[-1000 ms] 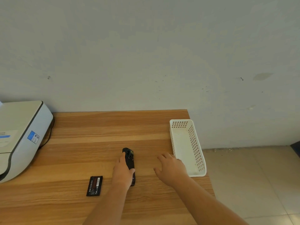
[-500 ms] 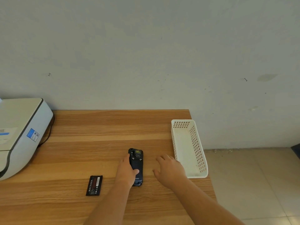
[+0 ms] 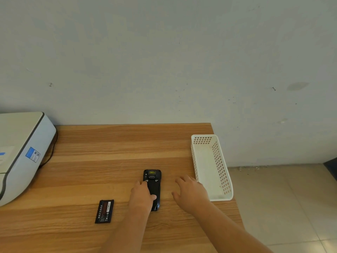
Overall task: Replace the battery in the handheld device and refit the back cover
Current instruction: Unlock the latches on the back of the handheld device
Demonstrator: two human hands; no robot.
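Left hand [image 3: 141,197] has rolled the black handheld device [image 3: 152,187] from its edge to lie back-up on the wooden desk [image 3: 113,161], gripping its side. Right hand [image 3: 189,191] hovers open, empty. Its cover seems fitted, so removal probably comes next.

White perforated basket [image 3: 211,167] at table's [image 3: 109,143] 3 o'clock edge; white printer [image 3: 21,154] at 9 o'clock, against pale wall [image 3: 164,61]; tiled floor [image 3: 282,207] beyond.

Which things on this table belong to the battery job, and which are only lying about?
For the job:
- handheld device, lying back up, under the left hand
- loose battery, left of it
- right hand, open beside the device

Lying about:
- white basket, at the table's right edge
- printer, far left
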